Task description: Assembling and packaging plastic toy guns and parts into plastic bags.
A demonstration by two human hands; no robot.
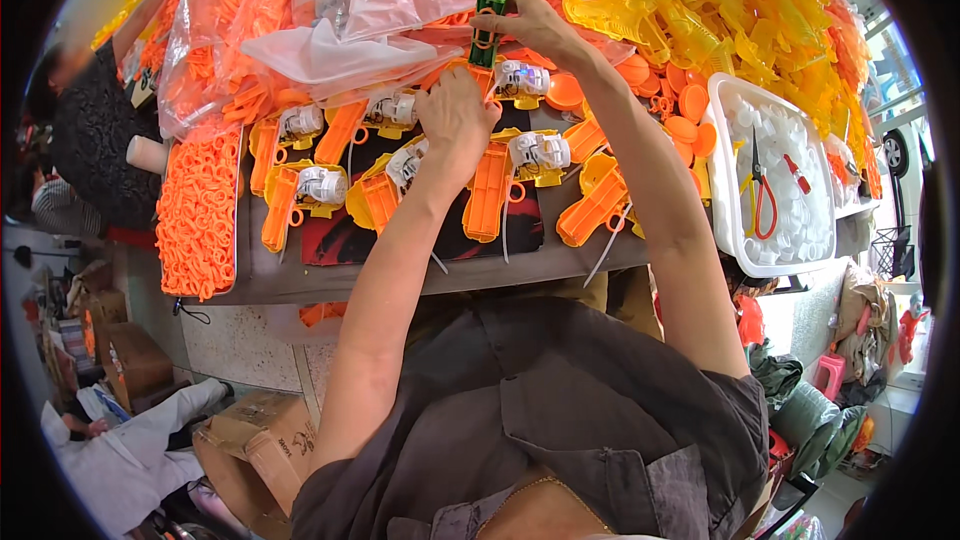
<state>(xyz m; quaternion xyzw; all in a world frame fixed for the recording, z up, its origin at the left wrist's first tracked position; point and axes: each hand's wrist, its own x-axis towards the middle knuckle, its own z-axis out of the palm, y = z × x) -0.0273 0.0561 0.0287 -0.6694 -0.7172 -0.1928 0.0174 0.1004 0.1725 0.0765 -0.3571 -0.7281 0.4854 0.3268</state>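
My right hand (540, 30) is closed around an upright green tool (489, 25) that looks like an electric screwdriver. Its lower end meets an orange toy gun part at the back of the row. Just left of that, my left hand (458, 120) has its fingers curled down on the same toy gun; much of it is hidden under the hand. Around my hands lie several half-built toy guns with orange grips (487, 190), yellow shells and white motor-like units (540, 151). Some have a thin pale strip trailing from them.
At left stands a tray of small orange rings (200, 215) beside plastic bags of orange parts (228, 35). Yellow shells (640, 0) are heaped at the back right. A white bin (722, 170) holds clear pieces, scissors (764, 205) and a red-handled tool. Another person sits far left.
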